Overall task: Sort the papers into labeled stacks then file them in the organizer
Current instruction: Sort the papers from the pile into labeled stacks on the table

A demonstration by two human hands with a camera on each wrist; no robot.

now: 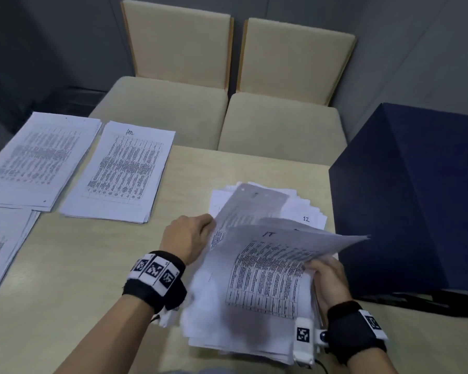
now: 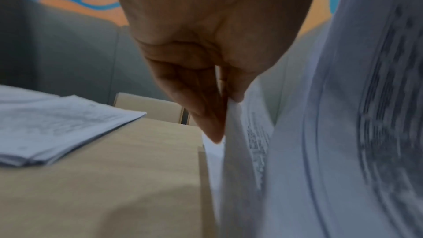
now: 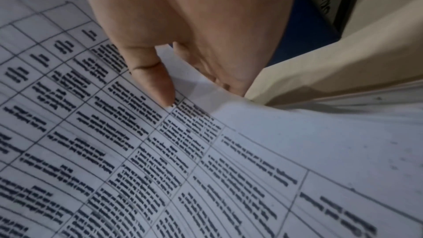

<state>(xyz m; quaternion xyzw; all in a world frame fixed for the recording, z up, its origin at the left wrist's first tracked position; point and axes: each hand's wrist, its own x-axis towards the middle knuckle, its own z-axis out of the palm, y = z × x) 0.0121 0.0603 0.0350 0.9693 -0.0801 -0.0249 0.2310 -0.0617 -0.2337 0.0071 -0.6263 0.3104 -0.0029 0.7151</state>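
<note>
A loose pile of printed papers [image 1: 303, 206] lies on the table at front right. My right hand [image 1: 322, 271] pinches the right edge of a raised sheet marked "IT" [image 1: 268, 268], thumb on top [image 3: 158, 82], fingers underneath. My left hand [image 1: 197, 233] pinches the left edge of another lifted sheet [image 1: 243, 209]; the left wrist view shows that paper edge [image 2: 238, 133] caught between thumb and fingers. Three sorted stacks lie at left: one at the far left [image 1: 38, 157], one with a handwritten label [image 1: 122, 168], one at the left edge [image 1: 3, 247].
A dark blue box-shaped organizer [image 1: 411, 201] stands at the right, close to the pile. Two beige chairs [image 1: 179, 76] [image 1: 289, 82] stand behind the light wooden table [image 1: 79, 265]. Bare tabletop shows between the sorted stacks and the pile.
</note>
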